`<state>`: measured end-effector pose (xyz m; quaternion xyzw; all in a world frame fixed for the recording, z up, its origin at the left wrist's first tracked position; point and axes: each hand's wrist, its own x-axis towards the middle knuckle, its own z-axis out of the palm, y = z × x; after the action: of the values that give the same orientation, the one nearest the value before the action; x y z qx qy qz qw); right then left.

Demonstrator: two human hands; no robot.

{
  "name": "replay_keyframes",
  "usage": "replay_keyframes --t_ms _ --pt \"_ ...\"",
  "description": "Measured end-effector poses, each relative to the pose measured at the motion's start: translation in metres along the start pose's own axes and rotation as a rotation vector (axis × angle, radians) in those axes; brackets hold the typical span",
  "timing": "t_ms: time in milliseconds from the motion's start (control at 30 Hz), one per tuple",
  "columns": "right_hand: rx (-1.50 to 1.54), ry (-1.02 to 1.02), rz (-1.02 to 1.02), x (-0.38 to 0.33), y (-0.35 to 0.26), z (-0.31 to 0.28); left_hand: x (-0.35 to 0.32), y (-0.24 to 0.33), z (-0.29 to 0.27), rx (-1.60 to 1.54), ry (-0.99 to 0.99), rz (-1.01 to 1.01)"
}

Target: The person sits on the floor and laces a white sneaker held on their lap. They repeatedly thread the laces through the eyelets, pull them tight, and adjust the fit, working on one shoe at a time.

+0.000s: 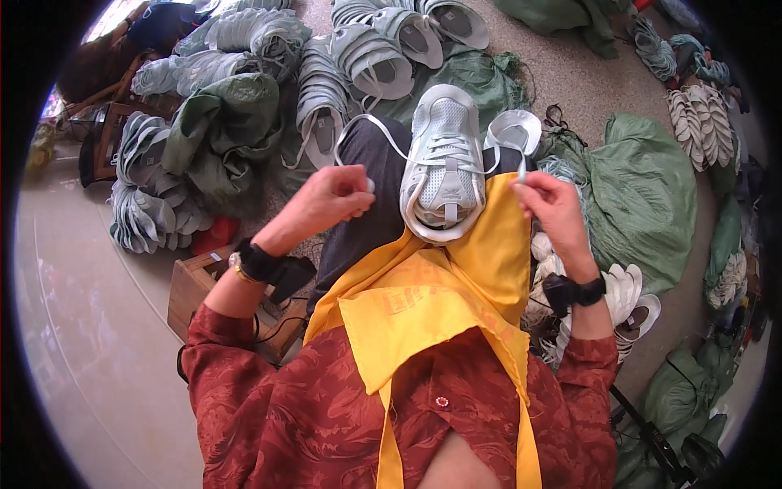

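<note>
A pale grey-green mesh shoe upper [444,122] lies across my lap, toe pointing away from me, with white laces [454,152] threaded over its tongue. One lace end arcs out to the left and down into my left hand [338,197], whose fingers are curled closed around it. The other end runs to the right, where my right hand [550,210] pinches it between thumb and fingertips. Both hands are raised at either side of the upper, apart from it. A yellow apron [423,322] spreads under its heel.
Stacks of similar shoe uppers [236,41] stand at the far left and ahead of me. Green sacks [639,200] lie on the right, near white uppers [627,285]. A wooden box [191,293] sits beside my left elbow. Pale floor tiles [90,326] stretch along the left.
</note>
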<state>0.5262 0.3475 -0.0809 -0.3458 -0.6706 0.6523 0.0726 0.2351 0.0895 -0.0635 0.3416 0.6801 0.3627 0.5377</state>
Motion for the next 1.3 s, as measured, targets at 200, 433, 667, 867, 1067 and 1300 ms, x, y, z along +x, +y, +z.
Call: replay_keyframes --t_ms 200,433,667,867,1067,1300 --pt "-0.372 0.087 -0.313 0.033 -0.005 0.033 0.017 0.009 0.022 -0.081 0.053 0.094" --pt "0.056 0.081 -0.175 0.034 -0.009 0.037 0.036 -0.003 0.028 -0.261 0.129 0.177" --pt "0.180 0.128 -0.197 0.026 -0.001 0.052 0.039 -0.005 0.030 -0.377 0.131 0.200" --pt "0.081 0.171 -0.238 0.024 0.004 0.057 0.040 -0.008 0.030 -0.425 0.116 0.222" --pt "-0.066 0.207 -0.266 0.024 0.003 0.063 0.040 -0.007 0.034 -0.586 0.137 0.247" --pt "-0.068 0.238 -0.243 0.020 0.006 0.059 0.050 -0.013 0.044 -0.630 0.178 0.293"
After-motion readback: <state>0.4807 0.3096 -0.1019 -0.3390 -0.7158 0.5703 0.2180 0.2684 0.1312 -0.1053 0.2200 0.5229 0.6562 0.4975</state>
